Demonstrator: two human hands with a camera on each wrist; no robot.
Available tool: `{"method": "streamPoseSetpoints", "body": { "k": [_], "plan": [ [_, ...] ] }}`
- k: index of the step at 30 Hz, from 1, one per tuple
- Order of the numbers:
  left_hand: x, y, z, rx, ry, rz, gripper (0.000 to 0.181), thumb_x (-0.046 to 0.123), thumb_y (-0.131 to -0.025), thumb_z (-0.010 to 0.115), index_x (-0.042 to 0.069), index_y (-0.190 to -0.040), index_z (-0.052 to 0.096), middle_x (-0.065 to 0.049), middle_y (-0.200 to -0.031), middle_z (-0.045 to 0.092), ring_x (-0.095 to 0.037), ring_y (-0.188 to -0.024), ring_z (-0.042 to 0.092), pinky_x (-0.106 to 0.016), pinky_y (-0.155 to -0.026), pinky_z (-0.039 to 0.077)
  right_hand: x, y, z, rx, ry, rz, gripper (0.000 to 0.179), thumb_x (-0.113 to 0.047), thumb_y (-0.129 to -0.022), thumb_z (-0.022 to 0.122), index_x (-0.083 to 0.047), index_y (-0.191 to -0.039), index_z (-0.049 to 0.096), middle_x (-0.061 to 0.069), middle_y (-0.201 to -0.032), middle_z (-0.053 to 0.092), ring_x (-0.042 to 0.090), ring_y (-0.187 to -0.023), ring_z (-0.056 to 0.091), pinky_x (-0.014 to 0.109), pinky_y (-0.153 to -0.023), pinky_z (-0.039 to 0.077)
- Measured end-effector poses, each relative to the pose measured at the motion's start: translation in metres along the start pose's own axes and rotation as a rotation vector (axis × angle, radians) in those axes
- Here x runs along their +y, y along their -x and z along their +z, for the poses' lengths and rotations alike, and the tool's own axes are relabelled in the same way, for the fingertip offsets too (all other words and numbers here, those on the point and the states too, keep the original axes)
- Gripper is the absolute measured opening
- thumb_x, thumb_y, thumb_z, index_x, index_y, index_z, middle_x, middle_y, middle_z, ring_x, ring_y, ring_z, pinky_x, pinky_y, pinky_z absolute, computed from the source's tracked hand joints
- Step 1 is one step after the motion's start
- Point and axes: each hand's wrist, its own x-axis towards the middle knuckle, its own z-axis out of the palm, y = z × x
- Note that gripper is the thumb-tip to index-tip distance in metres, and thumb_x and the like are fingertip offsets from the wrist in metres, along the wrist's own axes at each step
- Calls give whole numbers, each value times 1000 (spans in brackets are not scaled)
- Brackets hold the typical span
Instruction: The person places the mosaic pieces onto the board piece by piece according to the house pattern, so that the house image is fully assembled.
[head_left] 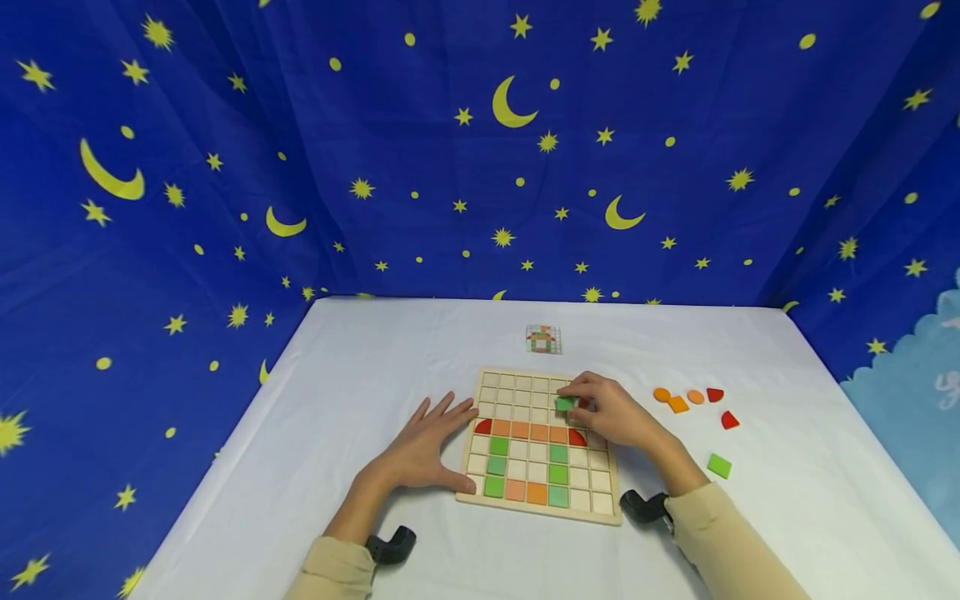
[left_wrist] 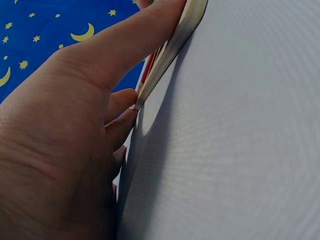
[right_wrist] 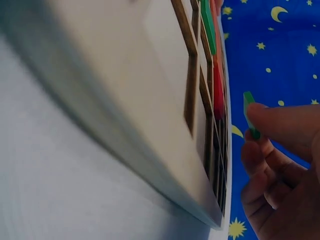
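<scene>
A wooden grid board [head_left: 540, 512] lies on the white table, with green, orange and red tiles set in several of its squares. Between thumb and fingers my right hand [head_left: 613, 410] pinches a green tile [head_left: 565, 404] over the board's upper right part. In the right wrist view that green tile [right_wrist: 248, 107] is held on edge, apart from the board. My left hand [head_left: 420, 450] spreads along the board's left side, thumb on the lower left corner and fingertips at the left edge. In the left wrist view the thumb [left_wrist: 135, 42] rests on the rim.
Loose orange pieces [head_left: 678, 404], red quarter-round pieces [head_left: 730, 419] and a green tile [head_left: 719, 465] lie to the right of the board. Behind it is a small picture card [head_left: 543, 339]. A blue curtain [head_left: 450, 150] with stars and moons hangs behind the table.
</scene>
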Motion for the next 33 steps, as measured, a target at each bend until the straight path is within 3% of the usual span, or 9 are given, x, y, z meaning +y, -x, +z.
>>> {"method": "streamPoseSetpoints", "body": {
  "k": [8, 22, 33],
  "plan": [
    [0, 2, -2, 17, 7, 24, 118, 82, -56, 67, 21, -151, 34, 6, -157, 22, -23, -145, 7, -49, -116, 1, -7, -5, 3, -15, 18, -6, 35, -10, -88, 69, -5, -123, 66, 0, -106, 60, 10, -78, 53, 28, -64, 47],
    [1, 1, -2, 16, -3, 37, 117, 82, -57, 67, 21, -151, 33, 6, -158, 22, -23, -145, 7, -48, -116, 1, -13, -14, 12, -83, 62, -75, 35, -17, -89, 71, -7, -122, 67, -2, -106, 62, 10, -85, 55, 31, -70, 49],
    [-1, 1, -1, 16, -11, 34, 117, 83, -57, 66, 23, -152, 32, 7, -158, 21, -23, -145, 7, -47, -116, 1, -17, -18, 20, -114, 84, -72, 33, -16, -89, 70, -10, -121, 67, -1, -107, 62, 8, -77, 52, 28, -66, 48]
  ]
}}
